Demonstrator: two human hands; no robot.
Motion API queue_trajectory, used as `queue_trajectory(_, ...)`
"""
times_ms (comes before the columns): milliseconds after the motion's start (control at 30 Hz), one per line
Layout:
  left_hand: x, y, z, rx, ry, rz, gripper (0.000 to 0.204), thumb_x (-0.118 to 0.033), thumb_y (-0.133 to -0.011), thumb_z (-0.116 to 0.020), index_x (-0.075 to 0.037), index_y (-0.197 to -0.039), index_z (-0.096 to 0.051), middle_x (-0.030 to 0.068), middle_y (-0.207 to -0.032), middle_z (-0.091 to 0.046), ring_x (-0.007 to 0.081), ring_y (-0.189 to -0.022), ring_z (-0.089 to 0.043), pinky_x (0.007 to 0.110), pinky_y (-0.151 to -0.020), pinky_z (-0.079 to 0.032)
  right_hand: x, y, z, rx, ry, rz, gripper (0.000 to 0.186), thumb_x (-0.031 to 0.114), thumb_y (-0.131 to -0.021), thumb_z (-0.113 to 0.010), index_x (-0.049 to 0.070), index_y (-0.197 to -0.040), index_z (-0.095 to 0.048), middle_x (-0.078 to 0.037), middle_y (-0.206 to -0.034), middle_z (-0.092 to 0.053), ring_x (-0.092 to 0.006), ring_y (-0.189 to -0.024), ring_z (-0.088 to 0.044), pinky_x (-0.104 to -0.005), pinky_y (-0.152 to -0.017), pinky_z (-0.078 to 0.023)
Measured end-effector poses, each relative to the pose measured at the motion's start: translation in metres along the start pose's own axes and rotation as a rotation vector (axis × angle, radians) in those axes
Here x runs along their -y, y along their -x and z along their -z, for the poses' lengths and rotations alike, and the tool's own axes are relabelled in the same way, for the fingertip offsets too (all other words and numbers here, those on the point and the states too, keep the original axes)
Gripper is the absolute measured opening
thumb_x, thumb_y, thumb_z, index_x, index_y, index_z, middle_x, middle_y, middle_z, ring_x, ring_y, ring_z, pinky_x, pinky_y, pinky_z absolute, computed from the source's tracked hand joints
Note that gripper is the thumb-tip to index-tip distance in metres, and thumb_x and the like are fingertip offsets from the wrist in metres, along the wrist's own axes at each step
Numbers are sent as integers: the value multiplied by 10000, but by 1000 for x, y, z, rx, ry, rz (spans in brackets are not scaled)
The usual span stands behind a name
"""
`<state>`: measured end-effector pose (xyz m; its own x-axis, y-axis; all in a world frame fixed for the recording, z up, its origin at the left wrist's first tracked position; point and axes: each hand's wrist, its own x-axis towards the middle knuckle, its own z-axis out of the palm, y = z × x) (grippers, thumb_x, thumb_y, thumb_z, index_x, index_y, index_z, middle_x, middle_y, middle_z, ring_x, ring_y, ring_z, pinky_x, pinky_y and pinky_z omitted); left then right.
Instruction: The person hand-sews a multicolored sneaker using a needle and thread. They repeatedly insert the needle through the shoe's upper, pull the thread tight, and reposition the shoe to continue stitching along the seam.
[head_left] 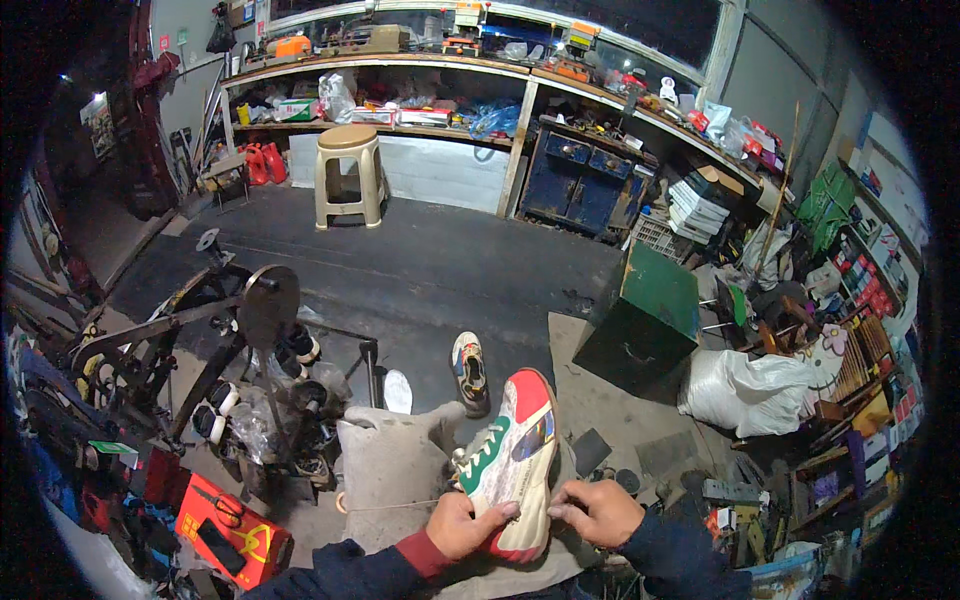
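A cream sneaker [515, 455] with a red toe and heel, green tongue trim and laces lies sole-side toward me on my lap. My left hand [462, 524] grips its left edge near the heel, thumb over the sole rim. My right hand [598, 512] pinches the sole's right edge with closed fingers. A thin thread runs left from my left hand across a grey cloth bag [392, 468]. A matching second sneaker [470, 373] stands on the floor beyond, beside a white insole [397, 391].
A black stitching machine with a round wheel [262, 305] stands at left, above a red box [232, 537]. A green metal box [646, 317] and a white sack [745, 388] sit at right. A tan plastic stool [348, 175] stands before cluttered shelves [400, 62].
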<state>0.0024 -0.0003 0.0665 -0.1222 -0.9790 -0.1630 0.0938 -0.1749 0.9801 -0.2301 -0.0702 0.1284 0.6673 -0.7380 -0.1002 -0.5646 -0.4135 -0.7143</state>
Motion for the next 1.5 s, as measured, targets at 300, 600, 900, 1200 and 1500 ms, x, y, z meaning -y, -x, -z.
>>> queue_trajectory(300,19,-4,-4,-20,27,-6,237,-174,-961,-655,41,-1045,-711,41,-982,-734,92,-861,-648,270,-751,-524,3,-8,4,103,-59,-41,388,248,-789,-841,10,-938,-573,-81,-670,-593,-160,-600,-559,-336,-572,-466)
queue_trajectory(600,14,-5,-6,18,44,-91,234,-174,-970,-640,36,-1042,-711,43,-956,-738,78,-857,-646,269,-748,-522,-20,3,-13,26,25,-85,393,221,-725,-878,6,-884,-591,-136,-692,-654,-204,-598,-661,-338,-557,-505)
queue_trajectory(900,10,-3,-3,-14,-18,-64,269,-233,-969,-640,10,-1057,-713,70,-963,-743,108,-862,-654,291,-784,-515,-38,6,-7,-68,352,-81,565,553,-690,-811,41,-722,-575,-171,-639,-631,-376,-643,-666,-440,-572,-512)
queue_trajectory(1200,10,1,1,-64,49,-108,278,-208,-922,-692,9,-1095,-701,69,-995,-739,131,-883,-663,309,-818,-514,-80,67,-9,-252,117,-474,379,346,-777,-796,31,-773,-585,-55,-656,-543,-119,-627,-552,-307,-567,-433)
queue_trajectory(1500,26,-4,20,-69,-59,10,295,-224,-939,-670,32,-1083,-695,54,-995,-733,116,-854,-662,292,-780,-520,5,34,-40,23,-1250,-138,843,485,-876,-681,4,-1486,-356,-54,-704,-513,-108,-580,-442,-238,-555,-389)
